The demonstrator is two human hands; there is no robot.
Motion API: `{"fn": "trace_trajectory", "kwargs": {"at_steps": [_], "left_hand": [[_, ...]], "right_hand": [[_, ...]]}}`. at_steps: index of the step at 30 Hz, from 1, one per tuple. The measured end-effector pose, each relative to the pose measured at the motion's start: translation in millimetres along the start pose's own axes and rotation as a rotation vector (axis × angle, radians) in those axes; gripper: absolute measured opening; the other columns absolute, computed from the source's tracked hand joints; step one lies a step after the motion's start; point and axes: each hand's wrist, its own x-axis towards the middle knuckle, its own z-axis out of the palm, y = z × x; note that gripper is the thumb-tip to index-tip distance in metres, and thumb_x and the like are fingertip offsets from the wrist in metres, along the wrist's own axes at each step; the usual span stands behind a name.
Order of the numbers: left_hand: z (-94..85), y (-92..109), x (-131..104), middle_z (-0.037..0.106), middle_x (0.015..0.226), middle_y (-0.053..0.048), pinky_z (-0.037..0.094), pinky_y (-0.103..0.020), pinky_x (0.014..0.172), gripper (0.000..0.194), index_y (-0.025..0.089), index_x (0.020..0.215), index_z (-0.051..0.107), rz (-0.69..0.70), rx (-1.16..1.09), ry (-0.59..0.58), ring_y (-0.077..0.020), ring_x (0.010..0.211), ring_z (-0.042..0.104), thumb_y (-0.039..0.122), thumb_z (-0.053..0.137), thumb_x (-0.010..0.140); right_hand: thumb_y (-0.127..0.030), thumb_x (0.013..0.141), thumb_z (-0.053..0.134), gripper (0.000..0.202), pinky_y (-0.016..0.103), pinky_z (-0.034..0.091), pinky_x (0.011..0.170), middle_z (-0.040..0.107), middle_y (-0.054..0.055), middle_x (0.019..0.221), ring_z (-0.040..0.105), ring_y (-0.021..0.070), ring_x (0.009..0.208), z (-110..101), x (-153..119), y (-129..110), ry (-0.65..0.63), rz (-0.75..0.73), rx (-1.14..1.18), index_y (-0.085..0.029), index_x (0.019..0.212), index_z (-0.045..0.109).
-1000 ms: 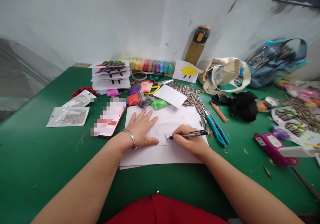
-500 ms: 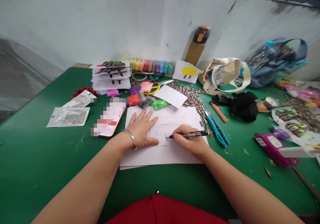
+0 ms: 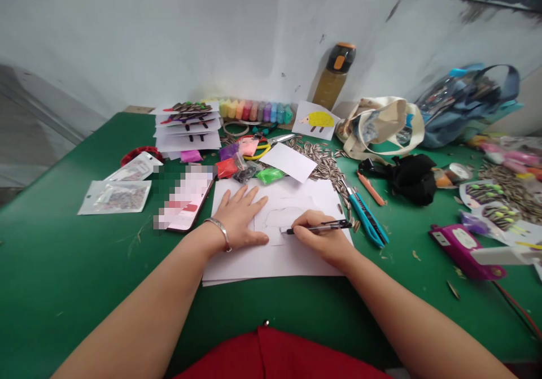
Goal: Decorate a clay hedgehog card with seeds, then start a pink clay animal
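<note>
White sheets of paper (image 3: 237, 263) lie on the green table, with a faint outline drawn on the top one. My left hand (image 3: 239, 221) rests flat on the paper's left part, fingers spread, a silver bracelet at its wrist. A black pen (image 3: 330, 226) is gripped in my right hand (image 3: 319, 236), its tip touching the paper at the lower part of the outline. Just beyond the hands, a small blank card (image 3: 293, 162) lies beside a green clay packet (image 3: 270, 175).
Left of the paper are a phone (image 3: 188, 198) and bead packets (image 3: 122, 197). A blue cutter (image 3: 368, 221), an orange pen (image 3: 371, 188) and a magenta device (image 3: 463, 252) lie right. Sunflower seeds (image 3: 326, 161), a bottle (image 3: 334, 77) and a cloth bag (image 3: 381, 127) stand farther back.
</note>
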Motion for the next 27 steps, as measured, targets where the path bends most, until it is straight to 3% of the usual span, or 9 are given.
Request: {"fn": "trace_trajectory", "kwargs": {"at_steps": [7, 12, 18, 27], "left_hand": [[0.5, -0.3, -0.1, 0.012, 0.155, -0.012, 0.002, -0.060, 0.110, 0.098, 0.026, 0.145, 0.028, 0.003, 0.008, 0.013, -0.0375, 0.141, 0.004, 0.068, 0.060, 0.063], [-0.1, 0.3, -0.2, 0.011, 0.156, -0.011, 0.002, -0.059, 0.110, 0.096, 0.026, 0.145, 0.028, -0.001, 0.000, 0.013, -0.0371, 0.141, 0.003, 0.067, 0.060, 0.064], [0.9, -0.6, 0.5, 0.011, 0.156, -0.012, 0.002, -0.060, 0.109, 0.098, 0.026, 0.145, 0.027, 0.001, 0.009, 0.004, -0.0362, 0.141, 0.002, 0.069, 0.059, 0.063], [1.5, -0.9, 0.3, 0.011, 0.156, -0.011, 0.002, -0.060, 0.109, 0.098, 0.026, 0.145, 0.026, 0.006, 0.020, 0.011, -0.0372, 0.141, 0.003, 0.069, 0.058, 0.063]], "right_hand": [[-0.020, 0.080, 0.055, 0.014, 0.032, 0.043, 0.071, 0.067, 0.002, 0.074, 0.059, 0.0174, 0.074, 0.3, 0.5, 0.3, -0.027, -0.011, -0.010, -0.020, 0.072, 0.066], [-0.020, 0.080, 0.055, 0.013, 0.031, 0.044, 0.074, 0.069, 0.001, 0.078, 0.061, 0.0179, 0.079, 0.5, 0.7, 1.1, 0.031, 0.025, 0.012, -0.021, 0.075, 0.066], [-0.020, 0.080, 0.055, 0.014, 0.031, 0.044, 0.070, 0.067, 0.002, 0.074, 0.060, 0.0177, 0.074, 0.1, 1.0, 1.4, -0.012, -0.009, -0.003, -0.021, 0.072, 0.066], [-0.025, 0.083, 0.054, 0.013, 0.034, 0.045, 0.077, 0.069, 0.002, 0.084, 0.061, 0.0200, 0.084, 2.6, 0.1, 3.5, 0.019, 0.053, 0.001, -0.022, 0.083, 0.067]]}}
